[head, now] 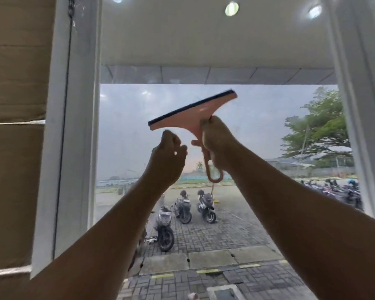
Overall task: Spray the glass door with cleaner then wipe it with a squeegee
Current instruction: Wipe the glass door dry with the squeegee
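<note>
While right hand (217,141) grips squeegee (193,111), left (167,159) — beside

The left forearm (108,230), from the frame's lower left, and the right forearm (290,202), from its lower right, are bare, unsleeved; left hand (168,156) and right hand (218,141), at centre, are bare too.

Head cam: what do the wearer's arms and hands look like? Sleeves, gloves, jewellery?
Left hand and right hand are ungloved, with no rings, watch or bands visible. The left arm and right arm are bare to the frame edge; no sleeve or marking shows.
</note>
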